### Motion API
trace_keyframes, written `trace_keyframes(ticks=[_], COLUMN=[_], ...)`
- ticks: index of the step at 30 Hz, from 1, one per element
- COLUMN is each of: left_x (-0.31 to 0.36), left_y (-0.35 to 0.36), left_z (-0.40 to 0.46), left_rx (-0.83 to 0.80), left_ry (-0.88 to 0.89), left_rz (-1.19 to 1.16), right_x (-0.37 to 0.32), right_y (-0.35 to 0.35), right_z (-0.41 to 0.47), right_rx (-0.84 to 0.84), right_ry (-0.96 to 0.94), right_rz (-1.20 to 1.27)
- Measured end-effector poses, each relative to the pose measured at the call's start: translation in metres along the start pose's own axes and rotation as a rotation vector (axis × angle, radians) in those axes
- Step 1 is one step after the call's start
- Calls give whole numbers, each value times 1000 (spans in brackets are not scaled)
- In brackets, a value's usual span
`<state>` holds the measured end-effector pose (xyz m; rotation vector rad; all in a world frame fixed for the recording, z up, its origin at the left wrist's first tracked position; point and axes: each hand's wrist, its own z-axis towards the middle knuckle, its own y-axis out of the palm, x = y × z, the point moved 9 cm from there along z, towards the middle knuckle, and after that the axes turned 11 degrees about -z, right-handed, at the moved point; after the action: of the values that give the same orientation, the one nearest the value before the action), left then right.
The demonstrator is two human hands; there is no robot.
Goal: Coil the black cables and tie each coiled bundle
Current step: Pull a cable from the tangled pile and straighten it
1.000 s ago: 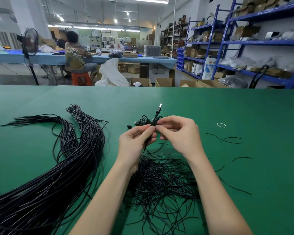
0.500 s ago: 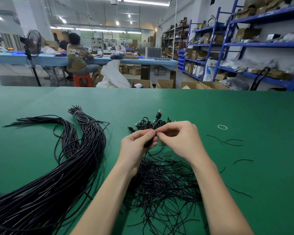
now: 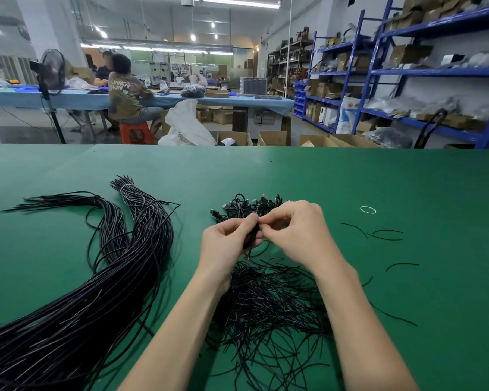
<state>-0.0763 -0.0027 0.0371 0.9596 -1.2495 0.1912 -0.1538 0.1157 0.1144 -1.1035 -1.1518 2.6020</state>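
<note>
Wide workshop under strip lights: blue steel shelving (image 3: 424, 71) stacked with cartons along the right wall, a long blue-covered table (image 3: 237, 101) across the back, a seated person (image 3: 127, 94) on an orange stool (image 3: 136, 132), a black pedestal fan (image 3: 52, 70), open cardboard boxes (image 3: 271, 138) on the floor.

Nearer, a bench (image 3: 407, 179) covered in smooth matte green sheet.

On its left, a thick sheaf of long black cables (image 3: 96, 277), glossy and round, sweeping from the lower left corner up to two fanned ends, one end cinched by a pale band.

At centre front, partly under the forearms, a loose tangle of thin black tie wires (image 3: 268, 306), short and springy. More single strands (image 3: 384, 235) scattered to the right.

Just behind the hands, a small pile of coiled cables (image 3: 237, 207) with plug ends poking out.

Left hand (image 3: 226, 241) and right hand (image 3: 299, 232) meeting above the bench, thumbs and forefingers pressed together, pinching a slim black cable bundle (image 3: 251, 239) between them; its lower tip hanging free below.

Far right, a small white rubber band (image 3: 368, 209), flat, well apart.
</note>
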Motion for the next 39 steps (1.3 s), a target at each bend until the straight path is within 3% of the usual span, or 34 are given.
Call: trace_keyframes(ticks=[4,8,13,23,34,39], left_x=[0,0,0,3,5,2], left_y=[-4,4,9,6,7,14], left_z=[1,0,-1,0,-1,-3], left_rx=[48,-16,-64,-28,-15,-23], left_ry=[-17,-89,-112,-59,-55,-44], left_rz=[-81,-275,-353,-365,-401,-421], right_x=[2,22,29,30,30,27], right_y=[7,22,34,32,48,71], right_z=[0,-5,-12,-12,-15,-24], right_rx=[-41,-150,-237,-258,-330,-365], right_ry=[24,275,484,470,526,719], right_rz=[86,566,887,758,962,1292])
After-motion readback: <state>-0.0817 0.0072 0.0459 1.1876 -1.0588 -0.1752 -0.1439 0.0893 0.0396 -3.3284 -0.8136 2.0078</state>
